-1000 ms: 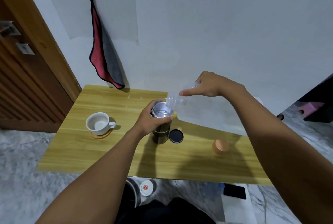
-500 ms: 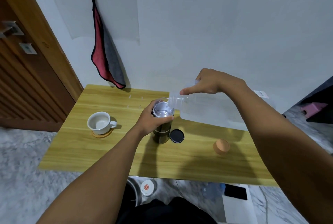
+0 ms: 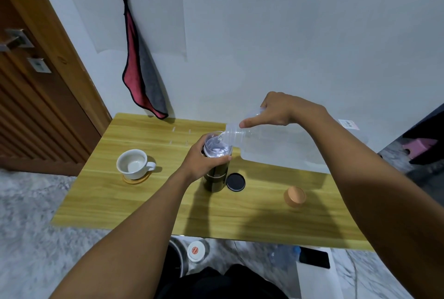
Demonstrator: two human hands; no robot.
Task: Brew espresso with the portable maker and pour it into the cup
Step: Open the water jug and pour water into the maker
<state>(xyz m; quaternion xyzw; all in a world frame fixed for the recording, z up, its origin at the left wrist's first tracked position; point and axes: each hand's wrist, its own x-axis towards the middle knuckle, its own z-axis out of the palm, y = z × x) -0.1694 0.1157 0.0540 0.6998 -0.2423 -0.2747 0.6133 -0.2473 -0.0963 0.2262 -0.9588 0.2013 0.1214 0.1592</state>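
Two hands busy: L hand (image 3: pixel 204 161) wraps round upright portable espresso maker (image 3: pixel 215 179) on desk (image 3: pixel 144 205), R hand (image 3: pixel 276 111) grips clear water jug (image 3: pixel 276 147), tilted w/ mouth at maker's open top (water (image 3: pixel 217 148) running in). White cup (image 3: pixel 133 164) sits on coaster (image 3: pixel 137 180) to its left; black lid (image 3: pixel 236 182) just beside maker.

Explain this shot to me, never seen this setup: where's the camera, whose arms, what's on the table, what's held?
No robot here: a person works bare-handed, and the one camera sits on their head, looking forward and down, so the arms enter from the bottom edge. The left hand grips the dark portable maker, standing open-topped on the wooden table. The right hand holds a clear bottle tipped over it, pouring clear liquid in. Also on the table: a white cup on a coaster, a black lid beside the maker, and a copper-coloured cap.
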